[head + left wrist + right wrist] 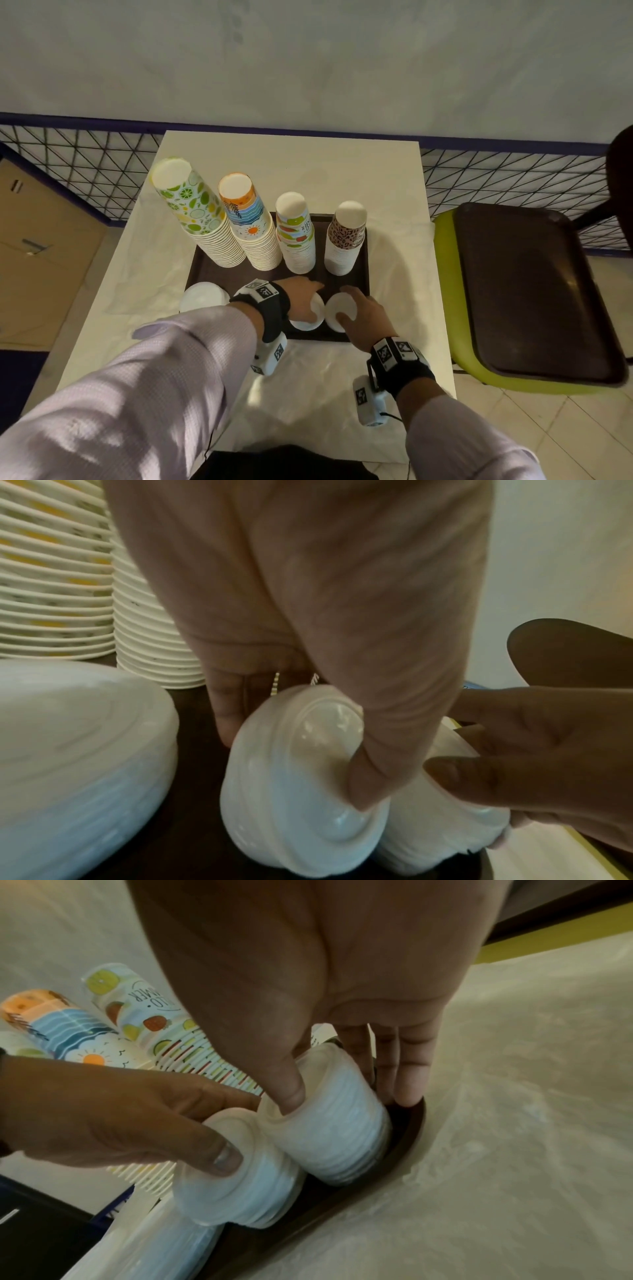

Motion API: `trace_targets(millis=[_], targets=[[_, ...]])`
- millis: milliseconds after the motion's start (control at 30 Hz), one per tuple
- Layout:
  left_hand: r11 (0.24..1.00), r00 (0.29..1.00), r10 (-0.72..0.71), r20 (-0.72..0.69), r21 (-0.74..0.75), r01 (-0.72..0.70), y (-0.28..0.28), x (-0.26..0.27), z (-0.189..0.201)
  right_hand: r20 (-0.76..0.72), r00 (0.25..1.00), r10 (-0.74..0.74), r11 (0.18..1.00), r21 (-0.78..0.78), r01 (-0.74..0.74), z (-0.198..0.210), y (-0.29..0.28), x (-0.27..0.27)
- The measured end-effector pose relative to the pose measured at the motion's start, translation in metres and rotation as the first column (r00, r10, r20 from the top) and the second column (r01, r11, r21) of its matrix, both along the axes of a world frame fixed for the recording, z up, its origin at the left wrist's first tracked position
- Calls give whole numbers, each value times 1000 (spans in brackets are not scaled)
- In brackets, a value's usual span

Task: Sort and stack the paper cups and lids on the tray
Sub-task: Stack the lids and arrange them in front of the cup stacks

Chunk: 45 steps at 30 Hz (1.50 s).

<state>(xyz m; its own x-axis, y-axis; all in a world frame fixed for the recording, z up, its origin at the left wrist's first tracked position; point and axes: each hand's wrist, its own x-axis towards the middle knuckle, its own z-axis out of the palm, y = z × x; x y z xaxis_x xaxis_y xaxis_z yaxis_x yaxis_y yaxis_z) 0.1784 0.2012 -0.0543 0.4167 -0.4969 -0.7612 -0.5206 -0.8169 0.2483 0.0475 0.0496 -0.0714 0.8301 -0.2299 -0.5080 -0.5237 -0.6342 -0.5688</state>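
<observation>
1. The left hand (303, 297) held a grip on one short stack of white plastic lids (307, 313); the right hand (359, 317) gripped its neighbour (337, 310).
2. Both stacks sat beneath the grips, on the dark brown tray (342, 274).
3. Pressing each straight down would likely square them.

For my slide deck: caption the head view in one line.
Left hand and right hand each grip a lid stack on the tray.

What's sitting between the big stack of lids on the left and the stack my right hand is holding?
The lid stack gripped by your left hand, seen in the head view.
</observation>
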Motion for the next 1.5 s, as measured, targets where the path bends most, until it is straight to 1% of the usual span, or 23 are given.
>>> trace_targets(millis=[200,367,467,633,767,867,933,1033,1133,1267,1333,1433,1500], targets=[[999,999,26,43,38,-27,1,2,-1,-19,999,-43,999,-5,43,-2,1,-1],[996,995,-6,103,88,-3,1,-3,0,-40,997,-62,998,1,62,-3,1,-1],[995,994,7,112,94,-17,1,-5,-1,-49,996,-68,998,0,68,-2,1,-1],[995,996,83,34,45,-84,4,-6,0,-46,995,-88,996,10,88,-2,1,-1],[986,985,167,-48,-16,-168,5,-5,5,-45,994,-100,995,14,100,-2,2,-3],[972,975,220,-34,-70,-222,11,-4,16,-42,994,-104,994,18,105,-2,2,-4],[950,959,283,-29,-125,-285,21,-3,26,-40,993,-115,993,11,115,-2,4,-2],[904,926,375,-43,-205,-376,45,-5,40,-40,992,-120,993,6,121,-3,10,6],[830,873,484,-56,-288,-479,69,-9,48,-47,994,-97,995,13,97,-2,21,18],[692,778,620,-102,-396,-604,91,-12,53,-51,996,-77,996,40,79,-1,37,37],[612,724,668,-171,-428,-665,98,-13,55,-51,996,-73,995,60,76,1,45,46],[479,651,701,-291,-484,-732,107,-14,57,-6,998,-55,996,74,56,2,56,56],[438,631,702,-331,-498,-749,111,-15,57,26,998,-49,996,76,47,1,61,61]])
